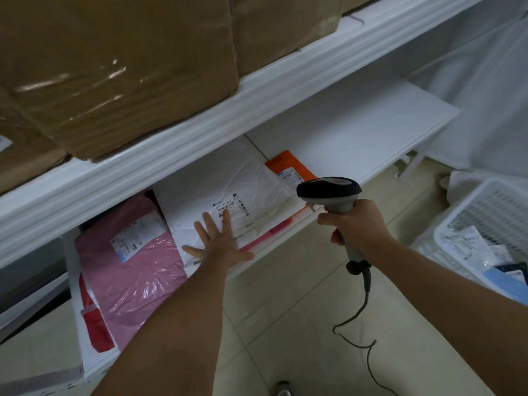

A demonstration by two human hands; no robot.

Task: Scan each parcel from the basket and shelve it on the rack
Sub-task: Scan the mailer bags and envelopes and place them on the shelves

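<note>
The left hand (220,241) is lying flat with its fingers spread and straight over the near edge of a white parcel (225,192), holding nothing; whether the palm is actually pressing on the wrapper or just hovering above it is hard to tell from this angle. The white parcel is sitting on the lower shelf (357,130) of the white rack, its printed label facing up, with an orange parcel (288,164) tucked partly under its far right corner and a pink parcel (134,258) lying just beside it on the left. A red parcel (97,330) is showing from under the pink one. The right hand (354,224) is gripping the handle of a barcode scanner (328,190), fingers curled round it, the dark head pointing toward the shelf and its cable (365,315) trailing down over the tiled floor. Brown cardboard boxes (120,67) are resting on the upper shelf. The white basket (485,201) is standing at the right, well apart from the rack, with more parcels lying in it.
</note>
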